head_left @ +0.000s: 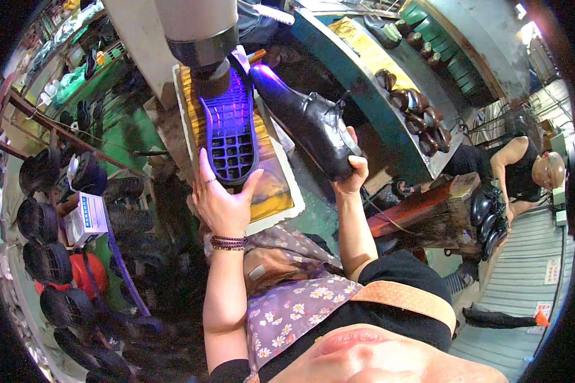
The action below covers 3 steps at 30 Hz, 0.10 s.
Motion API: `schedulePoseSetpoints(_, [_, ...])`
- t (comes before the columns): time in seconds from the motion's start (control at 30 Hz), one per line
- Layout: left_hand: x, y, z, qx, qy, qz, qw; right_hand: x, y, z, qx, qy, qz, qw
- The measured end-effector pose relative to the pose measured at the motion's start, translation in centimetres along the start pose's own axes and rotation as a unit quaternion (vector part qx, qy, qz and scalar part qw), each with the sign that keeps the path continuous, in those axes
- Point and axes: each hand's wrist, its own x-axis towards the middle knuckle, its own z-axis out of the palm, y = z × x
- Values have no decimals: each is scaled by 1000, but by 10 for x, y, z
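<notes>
My left hand (225,199) grips the heel end of a black shoe sole (233,156), thumb on one edge and fingers on the other. The sole's open grid faces up, and violet light falls on its front half. Its toe end is partly hidden under a dark, round-ended machine head (201,38). In my right hand (351,167) is a black lace-up leather shoe (313,124), held around the heel. The shoe's toe points up and left, close beside the sole, with violet light on its tip. Beneath the sole lies a white-edged board with a yellow-brown surface (276,191).
Black soles (48,262) are piled at the left, near a white box (86,218) and a red round object (88,276). Brown shoes (421,121) line a bench at the upper right. Another person (505,169) bends over several black shoes (487,214) at the right.
</notes>
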Motion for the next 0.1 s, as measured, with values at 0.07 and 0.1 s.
schedulePoseSetpoints(0.07, [3,2,-4,8,8,6,1000,1,3,0,10,-8,18,1000])
schedulePoseSetpoints(0.1, [5,1,-7,-9,10,12,1000,3,8,-2,15,-26,17,999])
